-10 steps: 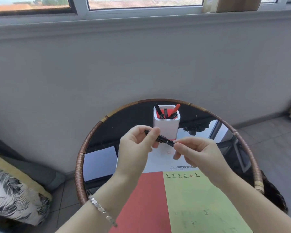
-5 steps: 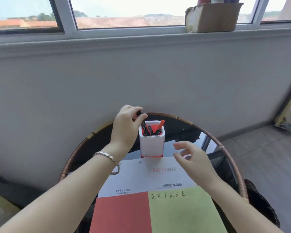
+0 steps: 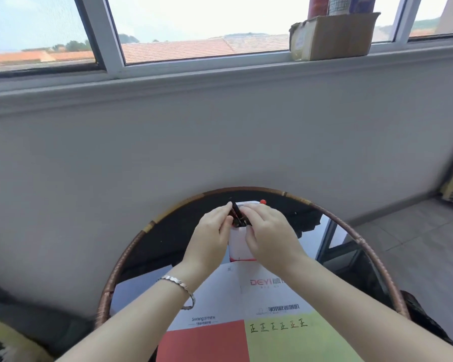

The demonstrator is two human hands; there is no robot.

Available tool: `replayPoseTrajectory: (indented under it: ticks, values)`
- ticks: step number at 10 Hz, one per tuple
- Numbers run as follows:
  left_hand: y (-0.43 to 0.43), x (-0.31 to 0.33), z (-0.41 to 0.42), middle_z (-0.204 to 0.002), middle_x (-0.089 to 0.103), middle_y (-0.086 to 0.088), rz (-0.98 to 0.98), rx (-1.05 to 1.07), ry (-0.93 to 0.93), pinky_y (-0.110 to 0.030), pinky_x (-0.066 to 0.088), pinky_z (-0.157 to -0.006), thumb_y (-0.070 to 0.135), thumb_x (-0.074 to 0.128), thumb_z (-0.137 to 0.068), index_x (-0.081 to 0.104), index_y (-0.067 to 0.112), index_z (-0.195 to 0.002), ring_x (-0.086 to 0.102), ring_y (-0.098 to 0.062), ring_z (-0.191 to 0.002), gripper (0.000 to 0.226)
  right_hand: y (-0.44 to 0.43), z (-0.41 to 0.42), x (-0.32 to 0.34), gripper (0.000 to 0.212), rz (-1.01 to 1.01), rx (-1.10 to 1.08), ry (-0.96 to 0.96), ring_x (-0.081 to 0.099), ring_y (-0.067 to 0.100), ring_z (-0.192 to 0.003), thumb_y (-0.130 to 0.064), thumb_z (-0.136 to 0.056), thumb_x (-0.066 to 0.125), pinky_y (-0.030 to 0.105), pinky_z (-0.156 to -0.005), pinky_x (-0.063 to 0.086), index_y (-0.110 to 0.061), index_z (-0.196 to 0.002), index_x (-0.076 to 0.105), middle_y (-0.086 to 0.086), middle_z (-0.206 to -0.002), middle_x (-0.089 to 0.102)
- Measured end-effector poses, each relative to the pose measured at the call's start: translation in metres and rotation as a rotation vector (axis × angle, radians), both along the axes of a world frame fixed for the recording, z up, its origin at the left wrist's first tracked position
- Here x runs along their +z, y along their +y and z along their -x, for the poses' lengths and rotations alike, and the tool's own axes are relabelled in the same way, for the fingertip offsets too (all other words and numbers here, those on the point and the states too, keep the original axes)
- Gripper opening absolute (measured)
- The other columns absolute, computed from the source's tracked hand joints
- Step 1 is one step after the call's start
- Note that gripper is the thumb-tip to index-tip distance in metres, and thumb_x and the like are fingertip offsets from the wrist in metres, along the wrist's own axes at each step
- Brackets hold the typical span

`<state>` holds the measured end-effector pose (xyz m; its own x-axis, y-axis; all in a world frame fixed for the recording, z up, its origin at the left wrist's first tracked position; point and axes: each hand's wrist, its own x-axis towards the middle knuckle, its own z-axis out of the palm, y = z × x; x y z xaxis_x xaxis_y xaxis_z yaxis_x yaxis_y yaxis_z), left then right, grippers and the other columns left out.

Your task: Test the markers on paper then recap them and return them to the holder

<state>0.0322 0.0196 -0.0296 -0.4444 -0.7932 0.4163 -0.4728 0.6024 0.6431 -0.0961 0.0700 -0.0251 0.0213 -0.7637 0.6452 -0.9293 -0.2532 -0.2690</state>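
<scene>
A white marker holder (image 3: 238,248) stands at the far side of the round glass table (image 3: 168,231). My left hand (image 3: 209,237) and my right hand (image 3: 270,234) meet over its top, fingertips pinched from both sides on black markers (image 3: 237,217) that stick up out of it. Which hand bears the grip is hard to tell. A red marker cap (image 3: 262,202) shows behind my right hand. A green paper sheet (image 3: 298,344) with a row of written test marks (image 3: 277,326) lies near me.
A red sheet (image 3: 204,343) lies left of the green one, both on a white printed envelope (image 3: 220,291). The table has a rattan rim (image 3: 120,259) and stands against a grey wall. A cardboard box (image 3: 332,35) sits on the windowsill. A patterned cushion (image 3: 0,343) is at lower left.
A second ago both hands held a black marker in front of the holder. My left hand then carried it to the holder, and my right hand has now come up to join it there.
</scene>
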Motion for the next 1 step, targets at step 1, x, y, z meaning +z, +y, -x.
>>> replayPoseTrajectory:
  ticks: [1]
  values:
    - [0.0005,0.0114,-0.0015,-0.144,0.038,0.005,-0.296,-0.015,0.054,-0.004,0.021,-0.094,0.021,0.036,-0.1,0.028,0.022,-0.144,0.034,0.003,-0.123,0.045,0.0029,-0.0018,0.008,0.036,-0.005,-0.059,-0.006,0.068,0.026,-0.074,-0.023,-0.08,0.037,0.035,-0.064,0.057,-0.005,-0.084,0.068,0.006,-0.079,0.071]
